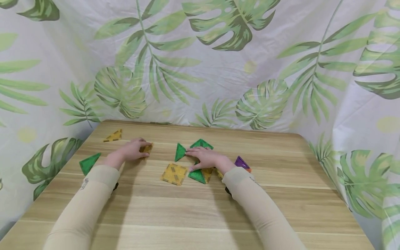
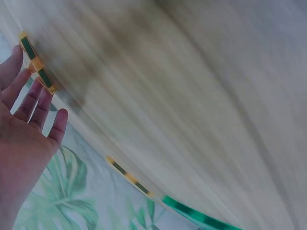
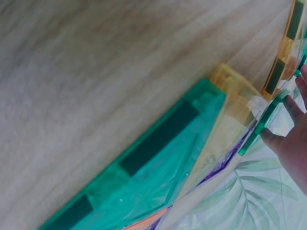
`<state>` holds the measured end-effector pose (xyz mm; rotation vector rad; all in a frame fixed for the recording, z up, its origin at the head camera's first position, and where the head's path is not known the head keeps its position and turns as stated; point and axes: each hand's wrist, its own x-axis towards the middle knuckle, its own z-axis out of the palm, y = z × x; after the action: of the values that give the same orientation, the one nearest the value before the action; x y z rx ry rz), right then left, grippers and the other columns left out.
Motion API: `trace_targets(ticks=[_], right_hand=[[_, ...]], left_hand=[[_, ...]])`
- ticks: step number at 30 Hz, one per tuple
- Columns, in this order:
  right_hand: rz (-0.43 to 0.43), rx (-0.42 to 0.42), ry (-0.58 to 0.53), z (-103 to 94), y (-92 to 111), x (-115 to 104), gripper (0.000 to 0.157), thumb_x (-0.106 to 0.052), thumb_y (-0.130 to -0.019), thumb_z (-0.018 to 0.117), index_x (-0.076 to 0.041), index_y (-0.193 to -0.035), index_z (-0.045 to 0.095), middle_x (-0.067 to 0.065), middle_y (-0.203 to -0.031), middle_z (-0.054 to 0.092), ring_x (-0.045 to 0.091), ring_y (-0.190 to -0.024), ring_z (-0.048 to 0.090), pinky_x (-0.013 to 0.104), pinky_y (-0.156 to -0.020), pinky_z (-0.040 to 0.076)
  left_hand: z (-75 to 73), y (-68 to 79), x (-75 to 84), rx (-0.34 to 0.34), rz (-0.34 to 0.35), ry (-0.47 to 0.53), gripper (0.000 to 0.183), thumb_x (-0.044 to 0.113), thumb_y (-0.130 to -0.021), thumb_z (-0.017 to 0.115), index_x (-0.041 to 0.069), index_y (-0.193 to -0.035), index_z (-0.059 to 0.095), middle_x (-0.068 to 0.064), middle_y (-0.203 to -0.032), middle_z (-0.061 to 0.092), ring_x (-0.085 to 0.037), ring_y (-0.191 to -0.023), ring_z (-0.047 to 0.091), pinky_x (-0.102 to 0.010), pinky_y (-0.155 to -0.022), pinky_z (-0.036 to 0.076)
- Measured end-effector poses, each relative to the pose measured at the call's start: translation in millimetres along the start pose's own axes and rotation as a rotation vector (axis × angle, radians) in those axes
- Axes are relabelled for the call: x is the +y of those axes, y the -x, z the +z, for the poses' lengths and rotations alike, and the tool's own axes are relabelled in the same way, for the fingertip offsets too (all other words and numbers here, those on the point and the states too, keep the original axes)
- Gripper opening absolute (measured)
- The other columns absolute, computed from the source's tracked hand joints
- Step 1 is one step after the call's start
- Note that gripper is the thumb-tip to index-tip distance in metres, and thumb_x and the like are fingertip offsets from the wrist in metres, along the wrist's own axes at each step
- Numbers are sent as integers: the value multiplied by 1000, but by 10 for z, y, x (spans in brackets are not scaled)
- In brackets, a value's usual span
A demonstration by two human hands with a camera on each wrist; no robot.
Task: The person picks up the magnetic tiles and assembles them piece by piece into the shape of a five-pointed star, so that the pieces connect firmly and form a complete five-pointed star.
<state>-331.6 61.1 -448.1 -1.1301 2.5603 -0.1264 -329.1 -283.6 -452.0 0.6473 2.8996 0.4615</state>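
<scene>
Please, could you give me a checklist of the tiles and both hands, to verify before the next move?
1. Left hand has its tile: ok, it pinches a yellow tile.
2. Gap between that tile and the yellow square: ok, bare table shows.
3. Right hand grips a tile: cannot tell; it is at the green triangle, but no pinch is clear.
4. Loose tiles gathered: not ok; the yellow triangle and green tile lie apart, on the left.
5. Purple tile free of the right sleeve: cannot tell; they look very close.
</scene>
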Motion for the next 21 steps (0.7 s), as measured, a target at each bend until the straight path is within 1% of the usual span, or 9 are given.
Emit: trace_targets(ticks=[4,8,13,18,21], right_hand=[[3,2,4,7,-9,-4,78,-60,-85,55,-26,-150,27,-4,-157,20,23,-145,14,55,-113,16],[9,2,4,4,-13,-7,78,-60,-85,55,-26,-150,27,-4,-157,21,22,-145,15,55,-113,17],[14,2,12,6,-18,3,79,-60,-85,55,-25,-150,27,-5,-157,21,22,-145,15,55,-113,17],[17,-3,13,7,-23,6,79,-61,-85,55,-26,-150,26,-5,-157,20,22,-145,14,55,-113,17],[18,-5,13,6,-25,4,79,-61,-85,54,-26,-150,26,-5,-157,20,22,-145,14,55,-113,17]], left_hand=[[55,-93,103,6,5,3,55,26,-89,67,1,-135,51,-23,-122,50,-38,-109,49,-54,-90,41],[101,-187,235,27,7,-10,54,28,-88,67,2,-133,52,-22,-120,51,-36,-107,50,-52,-89,42],[132,-292,414,44,18,-31,54,29,-87,69,1,-131,55,-22,-120,53,-38,-109,50,-55,-90,41],[172,-386,523,37,30,-46,55,32,-87,68,2,-131,55,-22,-121,53,-38,-110,51,-55,-91,41],[190,-433,587,31,32,-49,55,33,-86,68,3,-131,55,-21,-121,54,-37,-110,52,-54,-91,41]])
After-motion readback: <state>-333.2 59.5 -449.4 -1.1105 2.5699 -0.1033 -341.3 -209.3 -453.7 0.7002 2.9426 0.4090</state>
